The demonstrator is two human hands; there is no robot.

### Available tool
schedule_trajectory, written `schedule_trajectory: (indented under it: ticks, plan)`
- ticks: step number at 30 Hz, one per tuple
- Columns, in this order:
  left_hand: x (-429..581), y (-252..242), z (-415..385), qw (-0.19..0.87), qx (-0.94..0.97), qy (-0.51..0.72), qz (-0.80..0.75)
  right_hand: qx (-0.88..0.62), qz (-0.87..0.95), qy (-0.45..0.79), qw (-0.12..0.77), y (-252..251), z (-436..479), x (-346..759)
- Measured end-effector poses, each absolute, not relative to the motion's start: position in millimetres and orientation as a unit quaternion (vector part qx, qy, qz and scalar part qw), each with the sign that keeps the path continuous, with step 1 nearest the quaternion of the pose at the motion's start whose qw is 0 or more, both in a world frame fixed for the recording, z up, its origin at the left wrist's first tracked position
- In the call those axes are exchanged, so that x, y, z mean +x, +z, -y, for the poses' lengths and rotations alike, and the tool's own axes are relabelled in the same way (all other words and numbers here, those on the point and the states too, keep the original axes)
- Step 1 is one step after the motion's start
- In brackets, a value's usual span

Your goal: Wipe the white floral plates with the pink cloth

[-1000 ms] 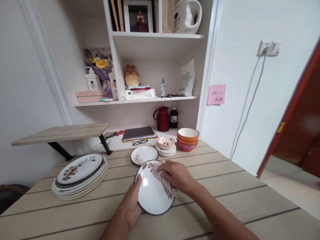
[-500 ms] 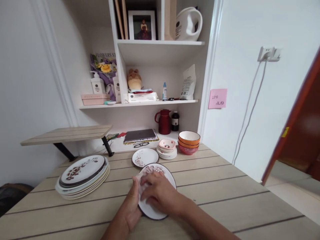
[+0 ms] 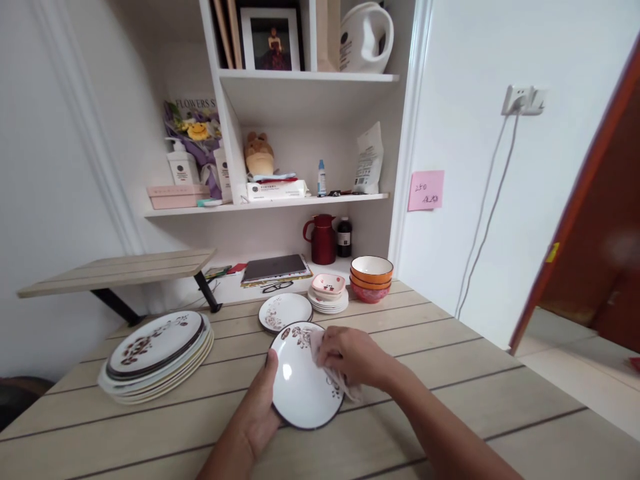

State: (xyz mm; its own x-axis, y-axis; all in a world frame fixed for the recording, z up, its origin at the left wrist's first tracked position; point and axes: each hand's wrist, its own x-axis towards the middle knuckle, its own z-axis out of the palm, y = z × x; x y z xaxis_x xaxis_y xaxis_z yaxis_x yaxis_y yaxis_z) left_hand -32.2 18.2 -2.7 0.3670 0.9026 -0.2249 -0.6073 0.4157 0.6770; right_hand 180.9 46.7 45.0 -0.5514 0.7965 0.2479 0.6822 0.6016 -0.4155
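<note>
A white plate [image 3: 300, 387] with a dark rim and brown flower print is tilted above the front middle of the table. My left hand [image 3: 263, 403] grips its left edge, thumb on the rim. On the plate's right side my right hand [image 3: 350, 353] is closed around a pale cloth [image 3: 350, 388], which lies against the printed surface and hangs over the edge. Just behind is a small stack of similar flowered plates [image 3: 286, 312]. To the left stands a taller stack of large plates [image 3: 157, 343].
Small dishes [image 3: 330, 303] and stacked orange and red bowls [image 3: 371, 279] stand at the table's back. Behind them are a red jug [image 3: 323, 240], a dark bottle [image 3: 345, 237] and a laptop [image 3: 275, 267]. A raised wooden shelf [image 3: 120, 268] stands at the left.
My right hand has moved with the cloth from the plate's middle to its right side, uncovering the white centre. The camera view has shifted slightly.
</note>
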Motion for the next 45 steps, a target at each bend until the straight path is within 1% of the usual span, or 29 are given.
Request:
schedule_trajectory:
  ticks: [3, 6, 9, 11, 14, 17, 21, 23, 27, 29, 34, 41, 43, 45]
  plan:
    - [-32, 2, -15, 0.778, 0.254, 0.483, -0.310, -0.460, 0.844, 0.078, 0.264, 34, -52, 169]
    - [-31, 3, -15, 0.771, 0.261, 0.492, -0.308, -0.458, 0.831, 0.041, 0.312, 24, -56, 153]
    - [-31, 0, -16, 0.776, 0.263, 0.496, -0.288, -0.416, 0.839, 0.033, 0.349, 19, -54, 137]
    - [-32, -4, -18, 0.782, 0.263, 0.496, -0.272, -0.381, 0.854, 0.052, 0.349, 20, -50, 128]
    - [-33, -9, -20, 0.793, 0.261, 0.490, -0.250, -0.321, 0.883, 0.111, 0.324, 25, -40, 122]
    - [-33, -10, -20, 0.806, 0.260, 0.482, -0.226, -0.247, 0.902, 0.204, 0.290, 31, -32, 123]
    - [-33, -8, -17, 0.824, 0.247, 0.458, -0.226, -0.162, 0.912, 0.335, 0.174, 35, -28, 134]
    - [-32, -6, -16, 0.827, 0.246, 0.451, -0.227, -0.165, 0.905, 0.374, 0.120, 37, -28, 143]
    - [-32, -5, -17, 0.818, 0.258, 0.467, -0.215, -0.268, 0.875, 0.399, 0.062, 44, -32, 164]
    - [-33, -6, -19, 0.811, 0.260, 0.476, -0.221, -0.327, 0.866, 0.368, 0.087, 47, -34, 173]
    - [-35, -10, -20, 0.800, 0.252, 0.470, -0.275, -0.433, 0.840, 0.227, 0.235, 45, -40, 174]
    - [-34, -6, -19, 0.783, 0.256, 0.488, -0.288, -0.460, 0.780, 0.136, 0.402, 26, -56, 151]
    - [-33, -7, -19, 0.785, 0.256, 0.486, -0.285, -0.450, 0.769, 0.130, 0.435, 21, -57, 141]
    - [-33, -7, -18, 0.789, 0.257, 0.484, -0.278, -0.416, 0.771, 0.151, 0.458, 19, -55, 130]
